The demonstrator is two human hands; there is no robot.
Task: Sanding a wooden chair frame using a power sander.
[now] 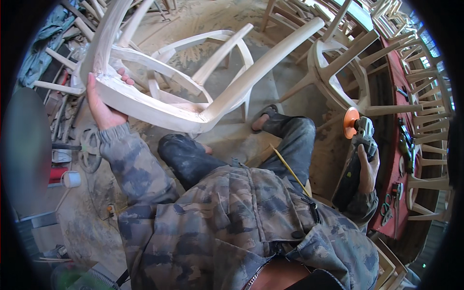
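Note:
My left hand [105,107] grips a pale, unfinished wooden chair frame [159,112] at the corner where a leg meets the curved rail. Its thumb lies along the outer face while the fingertips curl over the top. The frame is tilted, with its legs pointing up and away from me. Off to the right, my right hand [369,169] is wrapped round the body of an angle grinder [363,137]. An orange disc [351,123] sits on the grinder's head, apart from the chair frame. Part of the grinder's grip is hidden by the fingers.
More bare wooden chair frames [338,72] are stacked at the far right. Along the right runs a red-covered bench [391,212] with scissors [385,209] and other tools. A yellow stick [290,169] lies by my right leg. Wood pieces and clutter line the left.

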